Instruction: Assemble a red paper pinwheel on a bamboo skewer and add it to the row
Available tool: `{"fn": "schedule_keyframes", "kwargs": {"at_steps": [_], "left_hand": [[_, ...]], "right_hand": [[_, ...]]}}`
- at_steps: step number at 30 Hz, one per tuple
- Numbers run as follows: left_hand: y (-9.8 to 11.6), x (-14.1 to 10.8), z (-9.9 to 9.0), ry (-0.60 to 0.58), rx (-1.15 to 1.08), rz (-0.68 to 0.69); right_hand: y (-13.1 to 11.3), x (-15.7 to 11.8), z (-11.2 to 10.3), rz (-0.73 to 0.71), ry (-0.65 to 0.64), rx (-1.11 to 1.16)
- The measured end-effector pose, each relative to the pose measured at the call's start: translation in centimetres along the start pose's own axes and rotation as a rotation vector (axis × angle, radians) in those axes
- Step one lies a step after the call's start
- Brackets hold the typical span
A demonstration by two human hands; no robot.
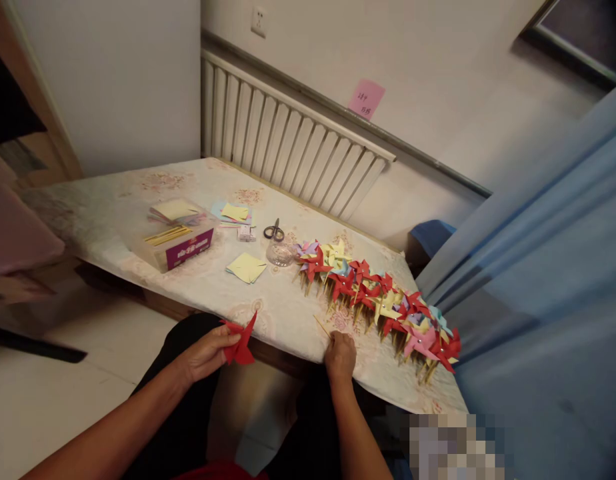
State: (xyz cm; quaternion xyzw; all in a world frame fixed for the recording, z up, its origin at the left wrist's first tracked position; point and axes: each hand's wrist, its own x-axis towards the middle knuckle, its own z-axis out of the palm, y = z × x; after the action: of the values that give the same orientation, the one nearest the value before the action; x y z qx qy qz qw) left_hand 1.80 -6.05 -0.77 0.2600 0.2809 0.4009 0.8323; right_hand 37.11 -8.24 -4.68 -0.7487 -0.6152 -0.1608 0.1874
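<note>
Left fingers (219, 341) pinch a red paper pinwheel (243, 343) (bright, sharp-pointed) just off the worktop's (293, 317) front edge; right fingers (339, 357), curled nearly closed, grip a thin stick (321, 325).

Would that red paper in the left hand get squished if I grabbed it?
Probably: the red paper looks thin and folded, so a hard squeeze might crumple it. It seems very light, since the left hand just pinches it.
</note>
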Motion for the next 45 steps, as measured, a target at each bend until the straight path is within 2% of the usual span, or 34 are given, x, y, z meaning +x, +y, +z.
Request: {"fn": "schedule_keyframes", "kwargs": {"at_steps": [12,23,25,28,30,41,45], "left_hand": [[0.1,-0.1,0.2,0.022,-0.033,-0.006],[0.1,0.0,0.0,0.002,-0.023,0.01],[0.1,0.0,0.0,-0.007,-0.02,0.007],[0.1,0.1,-0.1,-0.015,-0.021,-0.007],[0.1,0.1,0.0,-0.017,-0.02,-0.008],[0.2,0.2,0.1,0.0,0.01,-0.023],[0.3,0.2,0.2,0.009,0.021,-0.022]], "right_hand": [[-0.1,0.0,-0.2,-0.001,-0.009,0.0],[-0.3,-0.1,-0.6,0.002,0.033,0.129],[-0.7,-0.2,-1.1,0.029,0.048,0.25],[-1.3,-0.4,-2.0,0.153,0.074,0.597],[-1.8,-0.4,-2.5,0.22,0.081,0.723],[-4.5,2.1,-4.6,0.348,0.062,1.07],[-4.7,2.8,-4.4,0.385,0.075,1.13]]}}
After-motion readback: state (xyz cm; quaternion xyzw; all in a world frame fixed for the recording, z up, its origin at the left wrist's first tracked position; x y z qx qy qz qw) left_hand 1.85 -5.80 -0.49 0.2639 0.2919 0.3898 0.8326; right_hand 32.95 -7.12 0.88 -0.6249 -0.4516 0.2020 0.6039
